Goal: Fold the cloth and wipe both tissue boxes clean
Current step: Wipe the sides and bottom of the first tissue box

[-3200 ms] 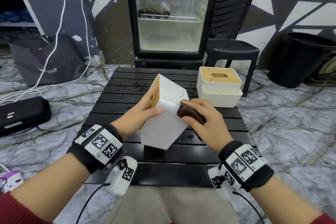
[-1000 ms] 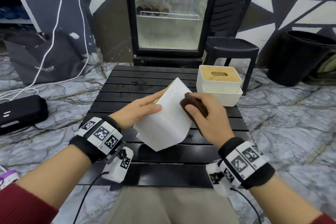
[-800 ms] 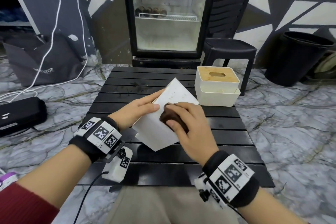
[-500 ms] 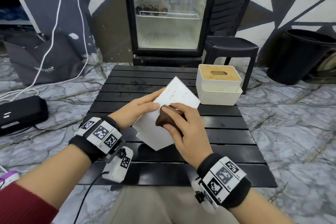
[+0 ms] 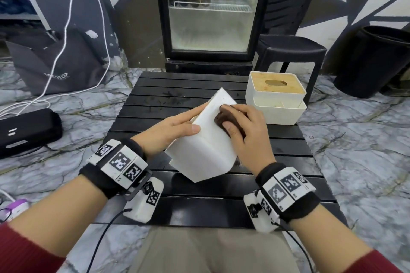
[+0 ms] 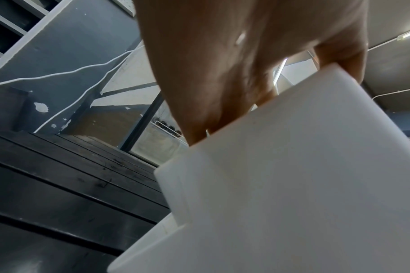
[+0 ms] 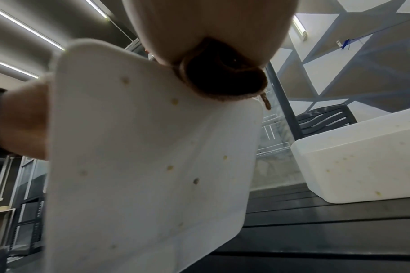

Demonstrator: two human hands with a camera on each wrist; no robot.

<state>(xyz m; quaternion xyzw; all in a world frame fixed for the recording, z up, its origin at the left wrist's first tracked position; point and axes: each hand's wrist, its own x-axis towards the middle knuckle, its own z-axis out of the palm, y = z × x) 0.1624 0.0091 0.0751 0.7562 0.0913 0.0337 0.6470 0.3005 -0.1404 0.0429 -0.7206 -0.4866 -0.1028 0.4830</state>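
Cables (image 5: 66, 35) hang white down the far-left wall to the marble floor (image 5: 359, 139), past a grey bag (image 5: 55, 66) and a black case (image 5: 26, 131) lying further left and nearer.

On the black slatted table (image 5: 155, 99) the left hand (image 5: 168, 133) grips a white box (image 5: 206, 150), thumb lying along its upper face and fingers reaching round the far left side. The left wrist view shows those fingers (image 6: 199, 88) curled over the box's edge (image 6: 292, 184). The box is tilted, one low corner near the table's near half; whether it touches the slats cannot be told.

The right hand (image 5: 246, 131) presses a dark brown cloth (image 5: 224, 119), bunched under curled fingers and thumb, against the upper right face of the box. From the right wrist, the cloth (image 7: 220, 73) sits at the top corner of that face (image 7: 141, 166), which carries small yellowish and dark specks below it.

The second box (image 5: 277, 99) stands upright at the table's far right, well apart from the hands, with a wooden lid and oval slot; its side (image 7: 362, 166) is speckled too.

Behind the table stands a glass-door fridge (image 5: 210, 17), a black stool (image 5: 290, 49) to its right, and a black bin (image 5: 377, 60) at far right.
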